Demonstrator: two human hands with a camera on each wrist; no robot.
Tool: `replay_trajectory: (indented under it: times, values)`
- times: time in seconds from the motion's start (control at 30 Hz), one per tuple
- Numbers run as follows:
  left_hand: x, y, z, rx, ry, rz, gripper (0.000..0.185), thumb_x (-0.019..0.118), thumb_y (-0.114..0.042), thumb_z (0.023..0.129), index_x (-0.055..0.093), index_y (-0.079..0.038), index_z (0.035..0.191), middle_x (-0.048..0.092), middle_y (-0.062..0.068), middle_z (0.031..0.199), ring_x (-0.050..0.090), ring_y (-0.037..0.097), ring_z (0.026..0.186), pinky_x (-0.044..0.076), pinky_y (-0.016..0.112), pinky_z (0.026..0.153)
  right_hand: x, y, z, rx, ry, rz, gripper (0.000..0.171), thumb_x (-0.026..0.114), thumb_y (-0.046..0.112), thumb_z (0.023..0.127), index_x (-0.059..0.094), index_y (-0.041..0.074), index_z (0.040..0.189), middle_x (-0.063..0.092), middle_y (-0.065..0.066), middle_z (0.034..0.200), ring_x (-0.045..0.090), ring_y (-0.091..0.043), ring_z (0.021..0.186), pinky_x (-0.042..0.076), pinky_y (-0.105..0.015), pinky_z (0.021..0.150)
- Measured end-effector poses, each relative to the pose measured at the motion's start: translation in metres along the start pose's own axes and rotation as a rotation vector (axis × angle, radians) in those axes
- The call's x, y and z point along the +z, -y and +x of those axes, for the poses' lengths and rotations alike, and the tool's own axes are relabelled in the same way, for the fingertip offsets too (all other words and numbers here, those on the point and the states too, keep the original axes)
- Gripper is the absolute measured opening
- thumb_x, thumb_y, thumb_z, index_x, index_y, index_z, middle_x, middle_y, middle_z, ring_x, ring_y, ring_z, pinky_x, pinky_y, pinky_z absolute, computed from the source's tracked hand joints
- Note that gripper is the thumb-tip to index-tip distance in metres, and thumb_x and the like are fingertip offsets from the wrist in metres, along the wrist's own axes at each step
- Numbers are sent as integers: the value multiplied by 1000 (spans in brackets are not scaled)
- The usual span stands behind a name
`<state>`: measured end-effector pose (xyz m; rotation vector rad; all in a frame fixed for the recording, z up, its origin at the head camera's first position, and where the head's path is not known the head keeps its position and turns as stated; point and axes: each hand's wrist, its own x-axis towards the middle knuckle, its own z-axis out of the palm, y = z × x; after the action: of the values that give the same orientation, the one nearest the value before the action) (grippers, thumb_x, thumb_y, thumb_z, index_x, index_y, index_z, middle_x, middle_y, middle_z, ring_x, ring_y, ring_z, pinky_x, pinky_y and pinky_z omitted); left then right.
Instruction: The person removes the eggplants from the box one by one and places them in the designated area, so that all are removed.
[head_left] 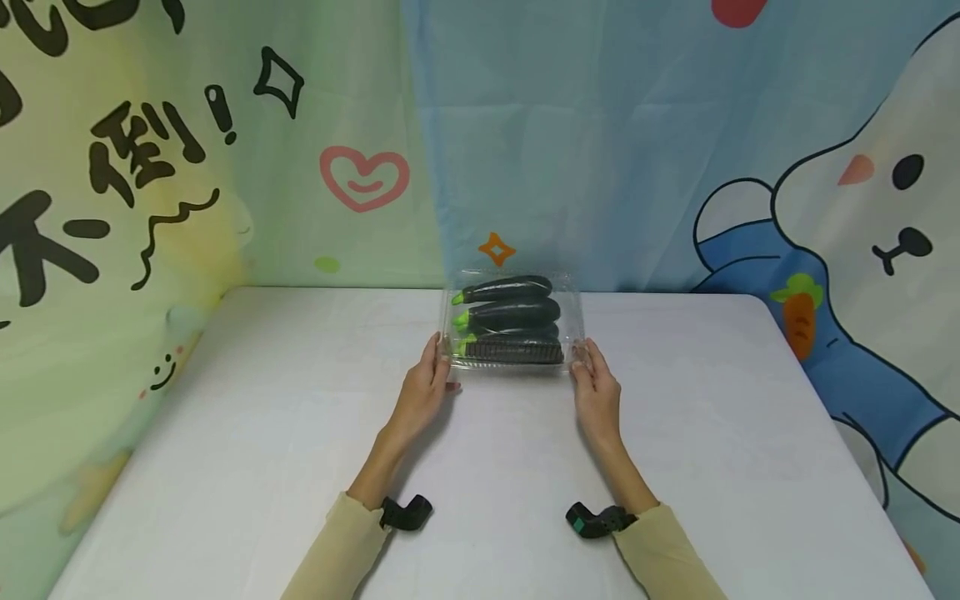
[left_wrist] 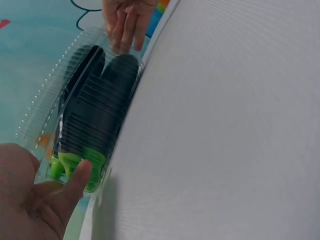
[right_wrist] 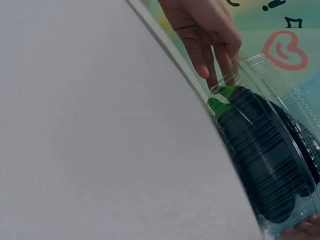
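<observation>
Near the back edge of the white table, seen from the head, a clear plastic clamshell box of dark green-stemmed aubergines sits between the left hand and right hand, whose straight fingers touch its ends in both wrist views.

Eggplants dark purple, green stems; box clear; table white.
</observation>
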<state>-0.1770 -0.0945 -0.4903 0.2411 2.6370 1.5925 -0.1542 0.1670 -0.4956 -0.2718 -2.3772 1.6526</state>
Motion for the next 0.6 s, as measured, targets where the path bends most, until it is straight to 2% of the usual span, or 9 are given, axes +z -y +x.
replay_trajectory:
  times: [0.3,0.4,0.5,0.57,0.6]
  values:
    - [-1,-1,1,-5,2,-15,56,31,-26,106,15,-3,155,43,25,147,74,28,86,57,33,84,-2,2,3,27,26,20,52,43,19,102,32,4,151,45,-18,148,55,-32,128,48,-36,101]
    - [-1,-1,2,-14,0,-16,56,31,-26,106,16,-5,155,44,25,147,74,27,87,57,33,84,-3,1,4,41,33,38,53,44,19,102,32,5,151,44,-18,149,56,-33,126,50,-21,94]
    - [-1,0,2,-27,-1,-38,56,33,-27,106,17,-7,155,46,25,145,74,27,87,58,33,83,-4,1,4,54,35,68,53,45,19,101,33,7,151,45,-17,149,56,-32,126,46,-4,85]
    - [-1,0,2,-34,-1,-64,56,34,-26,105,17,-7,155,48,27,142,74,28,87,58,33,82,-4,1,4,64,37,72,53,46,19,100,34,8,151,45,-17,149,56,-32,126,43,1,80]
    - [-2,0,2,-39,2,-69,57,35,-27,105,18,-8,155,53,29,137,74,28,87,58,33,82,-5,1,4,68,42,70,53,47,20,100,34,9,151,44,-16,150,56,-32,126,44,-2,82]
